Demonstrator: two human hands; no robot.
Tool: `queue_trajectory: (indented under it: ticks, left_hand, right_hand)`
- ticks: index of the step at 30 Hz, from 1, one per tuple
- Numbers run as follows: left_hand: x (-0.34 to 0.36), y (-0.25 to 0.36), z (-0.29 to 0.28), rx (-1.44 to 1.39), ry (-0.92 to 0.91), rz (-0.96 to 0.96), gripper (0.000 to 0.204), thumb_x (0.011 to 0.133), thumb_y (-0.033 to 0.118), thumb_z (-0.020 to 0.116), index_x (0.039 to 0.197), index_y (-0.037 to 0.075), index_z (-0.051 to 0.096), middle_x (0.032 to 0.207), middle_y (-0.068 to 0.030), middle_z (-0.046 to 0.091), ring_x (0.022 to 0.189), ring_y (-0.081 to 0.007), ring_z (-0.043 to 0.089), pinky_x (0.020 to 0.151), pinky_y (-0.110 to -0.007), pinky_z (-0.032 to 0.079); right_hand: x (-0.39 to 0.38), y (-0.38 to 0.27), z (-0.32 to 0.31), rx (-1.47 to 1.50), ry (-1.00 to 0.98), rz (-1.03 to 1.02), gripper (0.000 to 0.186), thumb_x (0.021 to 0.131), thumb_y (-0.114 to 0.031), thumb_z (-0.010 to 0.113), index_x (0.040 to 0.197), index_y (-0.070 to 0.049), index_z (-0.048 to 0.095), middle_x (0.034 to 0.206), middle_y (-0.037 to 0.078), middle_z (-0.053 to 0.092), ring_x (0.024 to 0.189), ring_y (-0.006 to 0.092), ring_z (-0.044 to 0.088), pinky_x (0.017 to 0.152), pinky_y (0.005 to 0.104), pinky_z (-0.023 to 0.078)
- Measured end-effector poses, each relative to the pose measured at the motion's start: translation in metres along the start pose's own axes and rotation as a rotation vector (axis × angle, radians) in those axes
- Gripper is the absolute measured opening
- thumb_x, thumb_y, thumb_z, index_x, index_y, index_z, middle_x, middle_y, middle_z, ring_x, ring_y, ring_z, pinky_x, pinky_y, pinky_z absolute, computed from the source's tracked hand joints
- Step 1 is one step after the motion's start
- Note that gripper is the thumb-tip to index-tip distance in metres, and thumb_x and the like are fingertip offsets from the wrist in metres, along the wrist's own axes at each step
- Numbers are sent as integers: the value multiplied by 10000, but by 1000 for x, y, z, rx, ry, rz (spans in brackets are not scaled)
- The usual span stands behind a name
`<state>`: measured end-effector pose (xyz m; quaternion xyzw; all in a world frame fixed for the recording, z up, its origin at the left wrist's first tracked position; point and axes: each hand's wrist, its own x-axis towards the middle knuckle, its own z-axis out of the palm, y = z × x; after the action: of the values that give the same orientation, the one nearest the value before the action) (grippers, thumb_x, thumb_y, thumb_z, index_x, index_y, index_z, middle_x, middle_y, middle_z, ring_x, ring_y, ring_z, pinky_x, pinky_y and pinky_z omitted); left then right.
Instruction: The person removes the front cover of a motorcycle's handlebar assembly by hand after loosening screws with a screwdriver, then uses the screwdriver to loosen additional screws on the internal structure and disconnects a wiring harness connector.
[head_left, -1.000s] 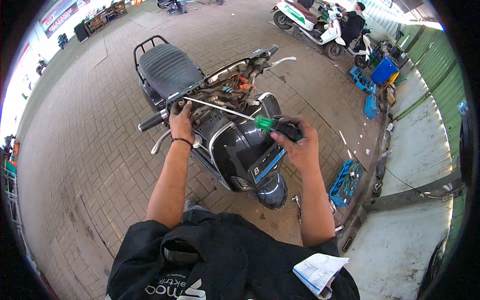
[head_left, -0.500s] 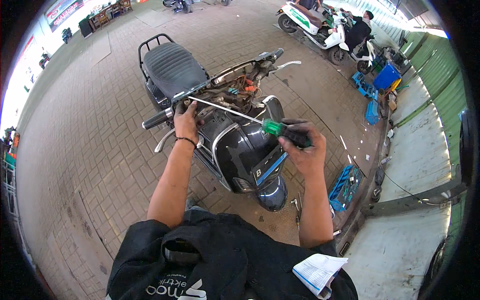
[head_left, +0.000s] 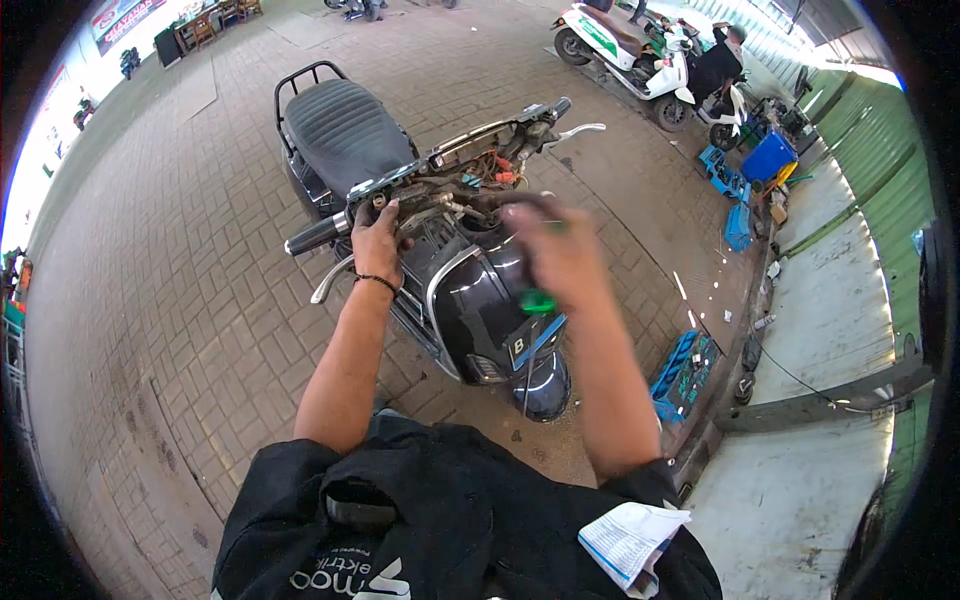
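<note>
A dark scooter (head_left: 480, 310) stands before me with its handlebar housing (head_left: 440, 165) opened, baring wires and connectors (head_left: 490, 175). My left hand (head_left: 376, 240) is closed at the left end of that housing, beside the black grip (head_left: 315, 236), thumb and fingers on its edge. Whether a small part sits between these fingertips I cannot make out. Over the scooter's front, my right hand (head_left: 560, 255) is blurred by motion, closed round a screwdriver (head_left: 538, 301) whose green handle shows below the fingers. Its shaft seems to point down across the front panel.
A blue tool tray (head_left: 685, 375) lies on the paving at the right, near a low wall. Further back are blue boxes (head_left: 735, 200), a white-and-green scooter (head_left: 620, 50) and a crouching person (head_left: 720, 65). A folded paper (head_left: 635, 540) sticks out of my clothing.
My right hand has swung left and up, turning the screwdriver so its shaft has left the left end of the housing and points toward me. My left hand has stayed put.
</note>
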<state>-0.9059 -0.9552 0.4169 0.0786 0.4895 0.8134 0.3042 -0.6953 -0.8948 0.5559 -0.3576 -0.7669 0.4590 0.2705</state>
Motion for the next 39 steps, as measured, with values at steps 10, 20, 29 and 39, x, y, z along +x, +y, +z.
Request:
queue_trajectory:
  ticks: [10, 20, 29, 39]
  left_hand:
    - [9, -13, -6, -259, -99, 45, 256, 854, 66, 584, 1107, 42, 545, 944, -49, 599, 806, -151, 575, 676, -284, 462]
    - [14, -14, -9, -290, -60, -20, 363, 868, 21, 506, 1230, 14, 497, 1072, -78, 605, 912, -161, 587, 765, -278, 482]
    - [8, -3, -12, -156, -103, -16, 385, 886, 69, 480, 1268, 27, 467, 1104, -73, 598, 935, -162, 586, 777, -276, 480]
    - [6, -9, -9, -135, -153, 91, 369, 871, -20, 454, 1240, -19, 456, 1127, -122, 581, 986, -188, 560, 847, -280, 455]
  right_hand:
    - [92, 32, 131, 75, -400, -20, 558, 763, -244, 618, 1225, 48, 508, 983, 192, 638, 894, 221, 611, 796, 311, 475]
    - [113, 23, 137, -345, -581, -158, 678, 770, -325, 558, 1258, 127, 422, 1212, 329, 502, 1131, 383, 523, 938, 364, 412]
    - [117, 31, 141, -297, -598, -134, 697, 827, -347, 566, 1290, 138, 374, 1312, 304, 434, 1232, 343, 450, 1017, 338, 348]
    - [100, 35, 141, -297, -448, -211, 687, 815, -383, 619, 1293, 70, 426, 1240, 264, 521, 1188, 320, 503, 997, 333, 373]
